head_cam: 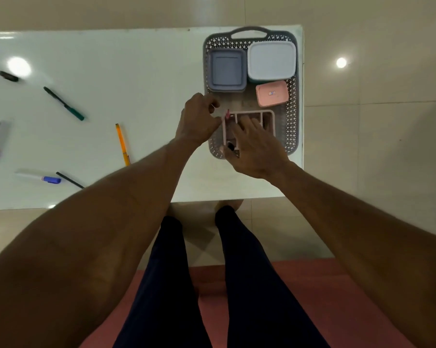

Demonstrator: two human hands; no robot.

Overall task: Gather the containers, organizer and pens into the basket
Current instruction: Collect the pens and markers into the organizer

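The pale pink organizer, an open grid of compartments, is seated in the grey perforated basket at about six o'clock of its floor, presumably steadied there so pens can be dropped in upright. It is touched by the right hand, whose fingers lie nearly straight across its compartments. A small pink-red pen is pinched by the curled left hand at the organizer's ten o'clock corner (its full length is hidden). Three lidded containers sit toward twelve o'clock.
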